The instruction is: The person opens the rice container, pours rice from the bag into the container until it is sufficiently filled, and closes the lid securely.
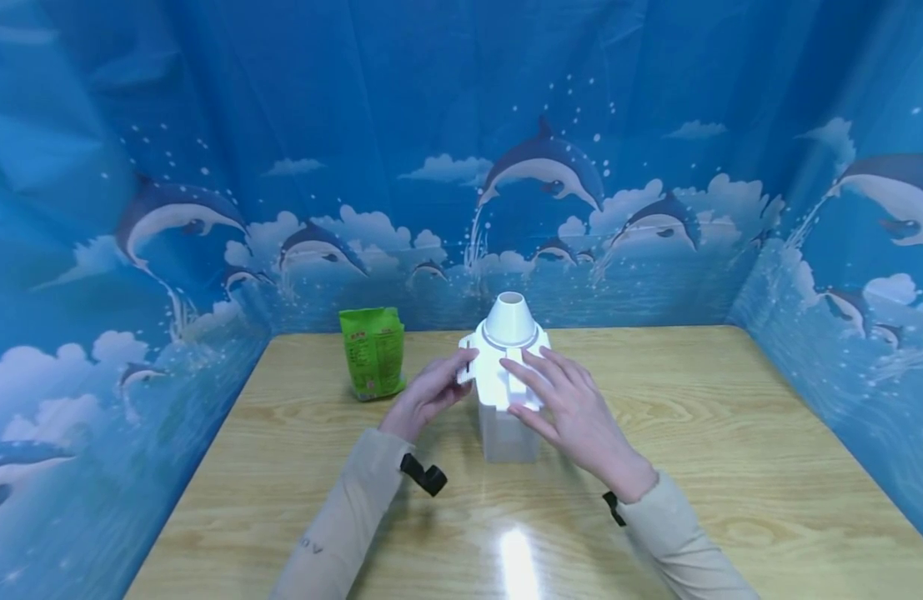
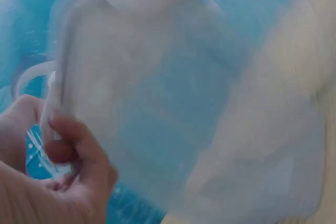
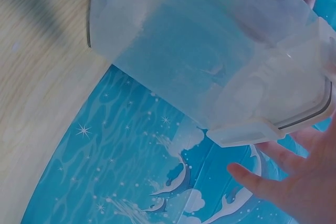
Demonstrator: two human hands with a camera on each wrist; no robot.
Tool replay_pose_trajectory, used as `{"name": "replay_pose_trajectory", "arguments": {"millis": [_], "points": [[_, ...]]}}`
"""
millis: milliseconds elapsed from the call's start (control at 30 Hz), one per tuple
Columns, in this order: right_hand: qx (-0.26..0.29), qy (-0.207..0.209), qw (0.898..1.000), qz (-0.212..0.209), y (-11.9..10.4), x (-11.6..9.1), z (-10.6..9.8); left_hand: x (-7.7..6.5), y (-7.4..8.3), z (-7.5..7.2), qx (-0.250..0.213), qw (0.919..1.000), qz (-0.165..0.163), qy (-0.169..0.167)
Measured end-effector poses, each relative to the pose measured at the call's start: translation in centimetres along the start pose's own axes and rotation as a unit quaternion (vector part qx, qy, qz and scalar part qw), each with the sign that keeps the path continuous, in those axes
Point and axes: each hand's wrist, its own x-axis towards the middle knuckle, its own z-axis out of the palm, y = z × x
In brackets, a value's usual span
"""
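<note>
A translucent plastic storage container [image 1: 509, 435] stands upright on the table in the head view. Its white lid [image 1: 494, 386] carries a cone-shaped white top [image 1: 510, 325] and has side latch flaps. At the lid's left side, my left hand [image 1: 428, 392] pinches a raised flap; the left wrist view shows its thumb and curled fingers [image 2: 79, 135] at the white piece. My right hand [image 1: 577, 408] is spread over the lid's right front, fingertips right at the lid. Its fingers also look extended beside a latch flap [image 3: 247, 132] in the right wrist view.
A green printed packet [image 1: 374, 354] stands on the wooden table [image 1: 731, 433], left of the container. Blue dolphin-print sheeting [image 1: 401, 108] encloses the back and both sides. Black straps [image 1: 423, 475] sit on the wrists.
</note>
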Motion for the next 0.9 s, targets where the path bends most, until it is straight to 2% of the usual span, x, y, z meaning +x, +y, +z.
{"name": "replay_pose_trajectory", "arguments": {"millis": [133,267,633,800,900], "points": [[0.0,0.001,1.0,-0.001,0.1,0.1,-0.1,-0.4,0.1,0.3,0.011,0.9997,0.017,0.012],[0.001,0.003,1.0,-0.001,0.1,0.0,-0.1,-0.4,-0.1,0.2,0.022,0.9994,0.025,0.007],[0.004,-0.003,1.0,0.005,-0.1,0.0,-0.1,-0.3,-0.5,-0.2,0.024,0.9996,0.011,-0.001],[0.003,-0.006,1.0,0.009,-0.1,0.0,-0.1,-0.5,-0.6,-0.7,0.049,0.9983,0.028,-0.014],[0.001,-0.006,1.0,0.008,-0.1,0.0,-0.2,-0.8,-0.5,-0.8,0.073,0.9962,0.049,-0.005]]}}
